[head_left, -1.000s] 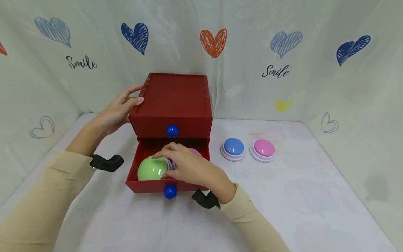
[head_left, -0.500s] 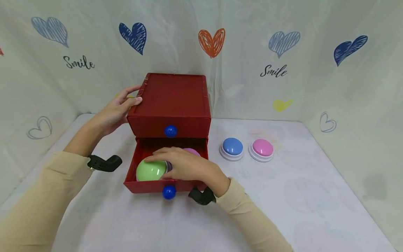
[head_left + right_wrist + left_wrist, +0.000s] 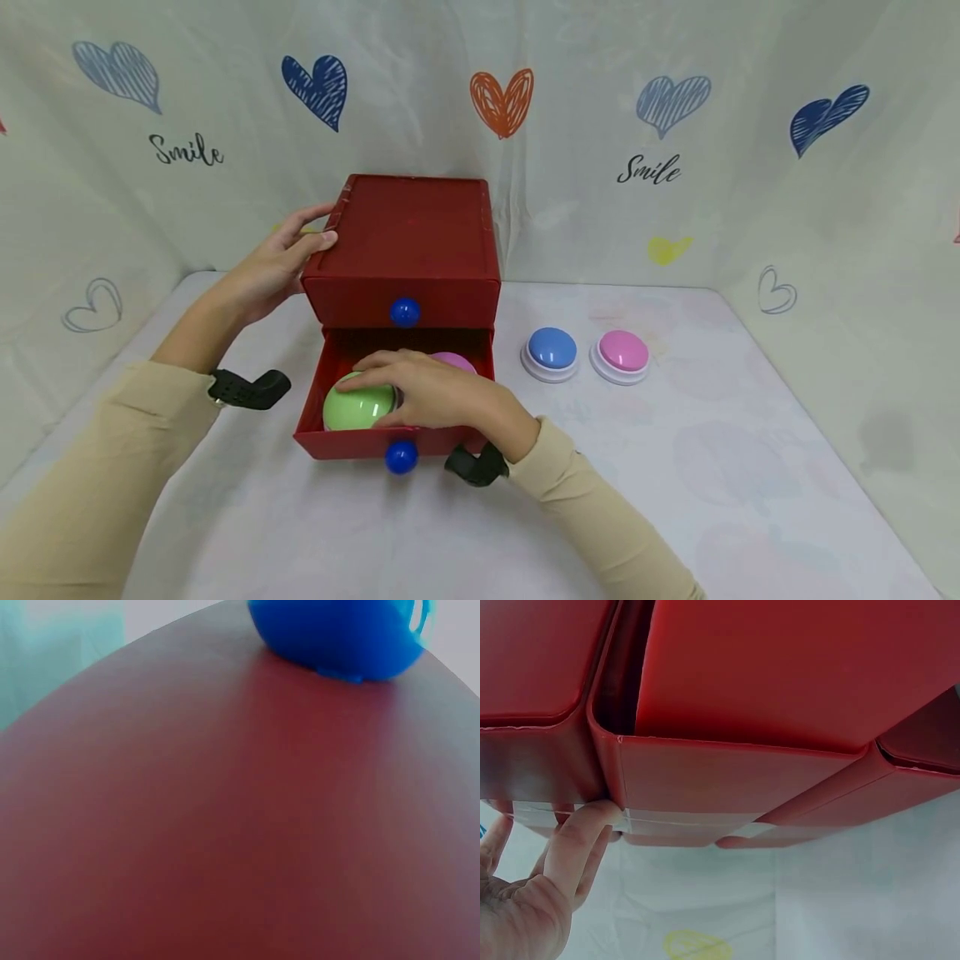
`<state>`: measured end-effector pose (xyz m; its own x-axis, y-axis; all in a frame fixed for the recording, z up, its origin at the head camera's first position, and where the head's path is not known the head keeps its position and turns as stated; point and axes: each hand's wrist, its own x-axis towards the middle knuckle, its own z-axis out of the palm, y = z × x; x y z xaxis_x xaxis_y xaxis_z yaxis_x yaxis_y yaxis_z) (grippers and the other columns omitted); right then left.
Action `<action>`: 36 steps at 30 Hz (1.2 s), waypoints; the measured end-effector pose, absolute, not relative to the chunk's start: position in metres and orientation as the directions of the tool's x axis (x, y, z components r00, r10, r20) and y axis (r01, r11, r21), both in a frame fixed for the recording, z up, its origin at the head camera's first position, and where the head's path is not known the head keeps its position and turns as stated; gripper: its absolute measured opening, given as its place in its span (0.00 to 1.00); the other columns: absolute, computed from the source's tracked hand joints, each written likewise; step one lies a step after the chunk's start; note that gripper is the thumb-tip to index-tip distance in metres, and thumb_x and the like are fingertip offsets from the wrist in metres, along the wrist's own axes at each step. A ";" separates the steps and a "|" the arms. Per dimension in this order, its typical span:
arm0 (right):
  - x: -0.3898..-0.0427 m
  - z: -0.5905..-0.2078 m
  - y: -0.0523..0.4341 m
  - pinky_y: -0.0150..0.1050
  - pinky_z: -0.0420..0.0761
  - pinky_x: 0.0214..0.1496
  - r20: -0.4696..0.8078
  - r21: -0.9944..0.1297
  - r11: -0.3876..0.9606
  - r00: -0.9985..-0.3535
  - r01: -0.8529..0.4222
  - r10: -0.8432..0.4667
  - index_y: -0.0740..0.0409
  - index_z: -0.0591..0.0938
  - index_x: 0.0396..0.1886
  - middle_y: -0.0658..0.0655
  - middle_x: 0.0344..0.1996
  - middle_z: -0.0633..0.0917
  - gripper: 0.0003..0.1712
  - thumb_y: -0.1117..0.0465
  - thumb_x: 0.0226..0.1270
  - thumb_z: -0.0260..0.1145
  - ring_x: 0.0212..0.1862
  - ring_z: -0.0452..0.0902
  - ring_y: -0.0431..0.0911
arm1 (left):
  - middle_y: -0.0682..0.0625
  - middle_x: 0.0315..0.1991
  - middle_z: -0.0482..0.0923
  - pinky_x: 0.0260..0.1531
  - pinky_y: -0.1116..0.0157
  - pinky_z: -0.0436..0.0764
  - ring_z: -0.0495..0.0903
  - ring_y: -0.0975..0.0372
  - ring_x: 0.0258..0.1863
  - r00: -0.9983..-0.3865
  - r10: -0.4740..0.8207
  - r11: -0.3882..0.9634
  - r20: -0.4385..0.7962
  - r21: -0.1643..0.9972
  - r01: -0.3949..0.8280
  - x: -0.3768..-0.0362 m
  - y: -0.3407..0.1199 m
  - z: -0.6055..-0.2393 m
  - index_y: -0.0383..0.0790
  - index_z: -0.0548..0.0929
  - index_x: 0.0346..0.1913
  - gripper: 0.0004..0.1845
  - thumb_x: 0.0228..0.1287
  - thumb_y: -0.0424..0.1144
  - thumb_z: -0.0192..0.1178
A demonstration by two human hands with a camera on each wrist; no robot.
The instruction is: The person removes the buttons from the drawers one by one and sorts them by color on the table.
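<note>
A red two-drawer box stands on the table with its lower drawer pulled out. My left hand holds the box's left side, thumb near the top edge; the left wrist view shows its bent fingers against the red side. Inside the drawer lies a green dome push button. My right hand grips it from the right, fingers over the top and thumb toward the front. Behind that hand, a pink dome is partly hidden. The right wrist view shows a red surface and a blue knob.
Right of the box, a blue push button and a pink push button sit on white bases on the white table. Blue ball knobs mark the drawer fronts. A printed cloth hangs behind.
My right hand has shifted slightly left, its fingers reaching further over the green push button. My left hand keeps its hold on the box.
</note>
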<state>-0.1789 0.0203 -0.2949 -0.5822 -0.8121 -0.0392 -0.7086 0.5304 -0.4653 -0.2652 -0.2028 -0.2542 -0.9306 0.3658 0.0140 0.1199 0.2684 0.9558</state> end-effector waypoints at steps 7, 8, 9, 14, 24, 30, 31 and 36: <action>-0.177 -0.295 0.020 0.33 0.67 0.63 -0.042 -0.438 0.555 -0.600 -0.707 -0.799 0.43 0.73 0.63 0.51 0.62 0.71 0.30 0.55 0.59 0.68 0.65 0.64 0.43 | 0.53 0.59 0.61 0.41 0.69 0.79 0.72 0.65 0.50 -0.931 0.365 0.273 0.006 0.955 0.113 -0.265 -0.202 -0.254 0.60 0.47 0.72 0.31 0.70 0.53 0.44; -0.177 -0.295 0.020 0.33 0.67 0.63 -0.036 -0.432 0.556 -0.602 -0.710 -0.798 0.43 0.73 0.62 0.51 0.62 0.71 0.30 0.54 0.59 0.68 0.64 0.64 0.43 | 0.53 0.59 0.61 0.41 0.69 0.79 0.72 0.66 0.50 -0.931 0.365 0.273 0.007 0.955 0.114 -0.265 -0.203 -0.255 0.60 0.47 0.72 0.31 0.70 0.53 0.44; -0.177 -0.295 0.020 0.32 0.68 0.62 -0.028 -0.425 0.555 -0.602 -0.715 -0.798 0.43 0.74 0.62 0.50 0.61 0.72 0.29 0.54 0.59 0.68 0.64 0.65 0.43 | 0.53 0.58 0.61 0.41 0.69 0.79 0.73 0.66 0.49 -0.931 0.364 0.272 0.006 0.956 0.113 -0.265 -0.203 -0.255 0.60 0.47 0.72 0.31 0.70 0.53 0.44; -0.177 -0.296 0.019 0.28 0.68 0.60 0.024 -0.386 0.543 -0.596 -0.746 -0.802 0.44 0.76 0.60 0.50 0.58 0.74 0.27 0.52 0.59 0.67 0.61 0.67 0.42 | 0.55 0.56 0.62 0.40 0.69 0.79 0.74 0.69 0.47 -0.934 0.358 0.269 0.006 0.957 0.110 -0.265 -0.206 -0.256 0.59 0.46 0.72 0.30 0.71 0.52 0.43; -0.174 -0.296 0.020 0.30 0.71 0.58 0.065 -0.355 0.581 -0.639 -0.732 -0.766 0.42 0.75 0.60 0.49 0.58 0.73 0.28 0.49 0.59 0.67 0.60 0.68 0.42 | 0.55 0.56 0.63 0.40 0.69 0.79 0.75 0.69 0.46 -0.932 0.362 0.272 0.010 0.955 0.116 -0.266 -0.206 -0.255 0.59 0.46 0.72 0.31 0.71 0.52 0.44; -0.173 -0.293 0.023 0.34 0.71 0.59 0.102 -0.363 0.588 -0.658 -0.723 -0.746 0.42 0.75 0.60 0.48 0.59 0.73 0.28 0.48 0.59 0.66 0.60 0.68 0.42 | 0.54 0.56 0.63 0.40 0.69 0.79 0.75 0.69 0.46 -0.933 0.360 0.265 0.011 0.957 0.114 -0.266 -0.205 -0.255 0.59 0.46 0.72 0.31 0.71 0.52 0.44; -0.173 -0.293 0.024 0.34 0.71 0.59 0.111 -0.371 0.589 -0.664 -0.718 -0.739 0.42 0.75 0.60 0.48 0.59 0.73 0.28 0.48 0.59 0.67 0.60 0.68 0.42 | 0.54 0.56 0.63 0.40 0.69 0.79 0.75 0.69 0.46 -0.933 0.360 0.267 0.009 0.957 0.112 -0.266 -0.205 -0.255 0.59 0.46 0.72 0.31 0.71 0.52 0.44; -0.169 -0.288 0.032 0.34 0.71 0.59 0.153 -0.424 0.582 -0.689 -0.694 -0.709 0.42 0.76 0.59 0.48 0.59 0.72 0.28 0.47 0.58 0.67 0.60 0.67 0.42 | 0.54 0.57 0.63 0.41 0.69 0.79 0.75 0.69 0.47 -0.934 0.357 0.276 0.001 0.955 0.106 -0.266 -0.202 -0.254 0.61 0.46 0.72 0.31 0.70 0.53 0.44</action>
<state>-0.1692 0.0316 -0.2883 -0.6888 -0.7086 0.1534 -0.6935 0.5823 -0.4243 -0.2656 -0.2024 -0.2542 -0.9340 0.3572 0.0008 0.1064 0.2762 0.9552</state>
